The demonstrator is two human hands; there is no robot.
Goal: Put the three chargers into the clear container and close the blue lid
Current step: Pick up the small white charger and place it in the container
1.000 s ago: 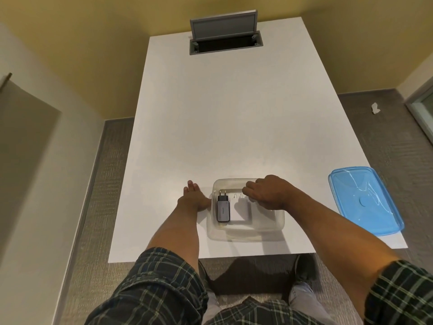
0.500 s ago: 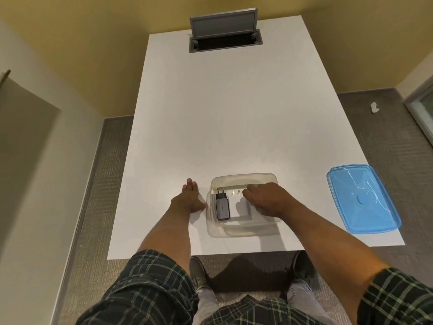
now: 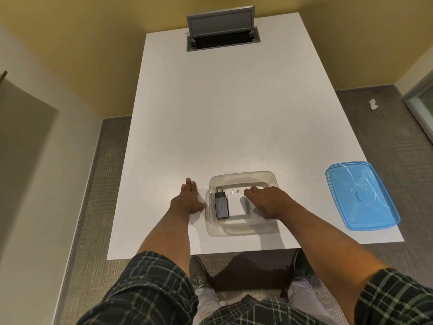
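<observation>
Since a second ago your right hand (image 3: 267, 202) has sunk lower into the clear container (image 3: 243, 227), covering what may be the third charger; whether it grips or has released, I cannot tell. The grey charger (image 3: 221, 205) and white charger (image 3: 236, 204) lie side by side inside, your left hand (image 3: 188, 200) rests open on the desk (image 3: 234, 113) beside it, and the blue lid (image 3: 360, 195) waits well off right.

**Single head-worn view**

One wide-angle camera sat on the person's head, looking steeply forward and down over the white rectangular desk (image 3: 234, 113). The near edge lay close below; the far edge receded toward the yellow wall (image 3: 93, 43).
</observation>
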